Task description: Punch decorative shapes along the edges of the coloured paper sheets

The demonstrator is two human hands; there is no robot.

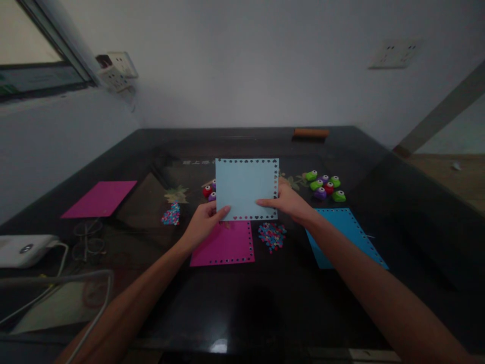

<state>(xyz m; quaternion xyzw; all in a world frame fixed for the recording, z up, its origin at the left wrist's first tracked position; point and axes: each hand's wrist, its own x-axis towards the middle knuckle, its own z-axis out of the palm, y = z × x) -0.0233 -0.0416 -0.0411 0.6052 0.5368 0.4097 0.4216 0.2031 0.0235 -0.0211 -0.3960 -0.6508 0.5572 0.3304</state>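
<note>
A light blue sheet of paper (245, 187) is held up above the table, facing me. Small shapes are punched out along its top, right and bottom edges. My left hand (206, 220) pinches its lower left corner, thumb in front. On the right side, my right hand (290, 202) grips it, thumb across the front and fingers hidden behind. Below it lies a pink sheet (223, 247) with holes along its right and bottom edges. Close to that is a pile of tiny punched paper pieces (272, 236). A brighter blue punched sheet (341, 235) lies partly under my right forearm.
Several green, purple and red craft punches (324, 186) stand at right; others (208, 191) are half hidden behind the held sheet. Another confetti pile (171, 214), a plain pink sheet (102, 198), glasses (89, 240) and a white device (28, 250) lie left. A brown roll (310, 133) rests at the back.
</note>
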